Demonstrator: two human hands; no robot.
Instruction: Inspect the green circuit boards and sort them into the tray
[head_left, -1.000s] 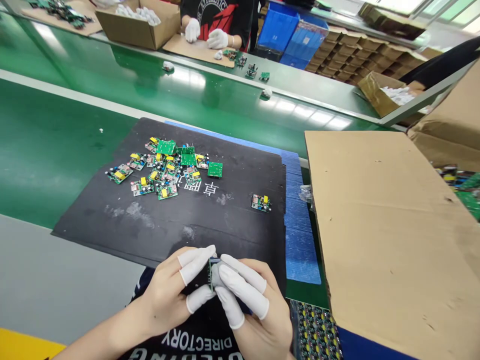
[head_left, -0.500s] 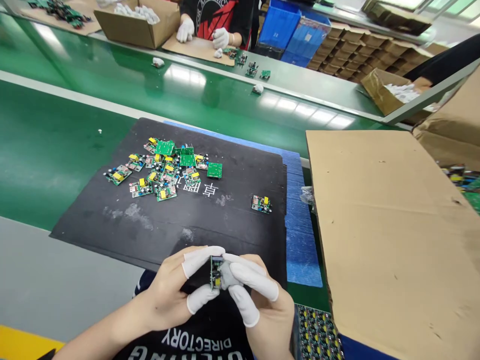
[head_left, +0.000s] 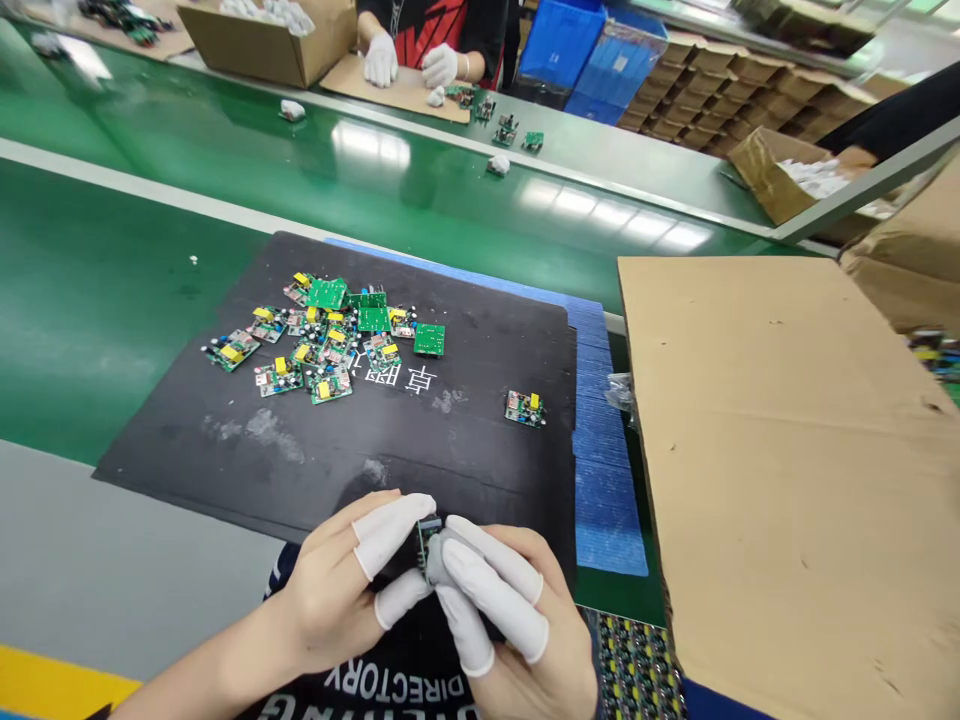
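At the far left, a black mat (head_left: 187,430) is laid on the green table (head_left: 90,260), and a cluster of circuit boards (head_left: 322,345) is spread over its upper left part, some overlapping, a few with their green undersides turned up. Near the mat's lower edge, an upright small board (head_left: 424,545) is pinched by the left hand (head_left: 345,590) between thumb and fingertips. Farther back, the white-covered hands of another person (head_left: 411,65) are held over a cardboard piece (head_left: 360,90). Against the small board's right side, a grey lump (head_left: 441,560) is pinched by the fingers and thumb of the right hand (head_left: 517,610). White covers are worn on the gripping fingers of both hands. By the mat's right edge, a lone board (head_left: 525,408) is seen, then blue sheeting (head_left: 604,470), tightly packed boards (head_left: 637,665) and a large cardboard sheet (head_left: 787,450).
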